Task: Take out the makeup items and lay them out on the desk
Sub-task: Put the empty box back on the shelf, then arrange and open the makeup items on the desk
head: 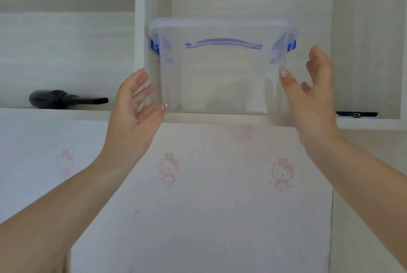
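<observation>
Storage box [220,67] on the shelf [363,121], left hand [134,107] and right hand [315,87] flanking it, fingers spread; grip both sides evenly, keep level.

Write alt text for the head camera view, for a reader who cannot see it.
Two bare hands, left and right, reach with open fingers to either side of a clear plastic box with a lid and blue latches, standing in a pale shelf unit. A black tool lies on the shelf to the left.
</observation>
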The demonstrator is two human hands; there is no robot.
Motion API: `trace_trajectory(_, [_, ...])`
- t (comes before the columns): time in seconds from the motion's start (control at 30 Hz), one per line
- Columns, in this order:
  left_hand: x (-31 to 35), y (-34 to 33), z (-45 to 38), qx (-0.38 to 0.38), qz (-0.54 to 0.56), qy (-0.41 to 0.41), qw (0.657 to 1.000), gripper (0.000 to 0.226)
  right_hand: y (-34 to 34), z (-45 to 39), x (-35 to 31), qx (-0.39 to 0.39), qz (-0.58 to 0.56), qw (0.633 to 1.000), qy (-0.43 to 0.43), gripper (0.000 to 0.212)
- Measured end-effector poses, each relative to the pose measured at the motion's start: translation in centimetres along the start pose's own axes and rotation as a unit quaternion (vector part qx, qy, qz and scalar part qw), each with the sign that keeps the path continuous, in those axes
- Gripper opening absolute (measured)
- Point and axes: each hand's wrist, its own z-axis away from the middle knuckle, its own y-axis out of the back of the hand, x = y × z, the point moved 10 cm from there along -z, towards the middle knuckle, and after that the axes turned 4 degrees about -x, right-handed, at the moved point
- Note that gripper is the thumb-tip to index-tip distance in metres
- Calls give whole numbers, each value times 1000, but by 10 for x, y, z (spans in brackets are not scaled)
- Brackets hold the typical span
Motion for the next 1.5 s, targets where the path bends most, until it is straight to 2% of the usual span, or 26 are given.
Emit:
trace_trajectory(0.17, [-3,28,53,0,-8,62,998,50,-22,62,-15,-47,-53,996,61,52])
trace_trajectory(0.53, [-23,141,173,96,-84,202,971,40,-124,207,0,-207,-151,965,-59,52])
trace_trajectory(0.83, [-53,256,248,112,-137,274,945,33,-216,318,7,-304,-166,927,-145,51])
trace_trajectory(1.0, [-88,329,268,92,-139,314,935,29,-286,381,12,-337,-158,908,-190,46])
trace_trajectory(1.13, [-136,378,282,42,-112,351,929,34,-342,429,18,-345,-127,901,-228,46])
trace_trajectory(1.3, [-194,410,315,-15,-72,415,907,34,-391,481,37,-345,-88,889,-288,47])
trace_trajectory(1.5, [-245,414,375,-46,-42,493,868,33,-407,529,61,-350,-49,870,-345,52])
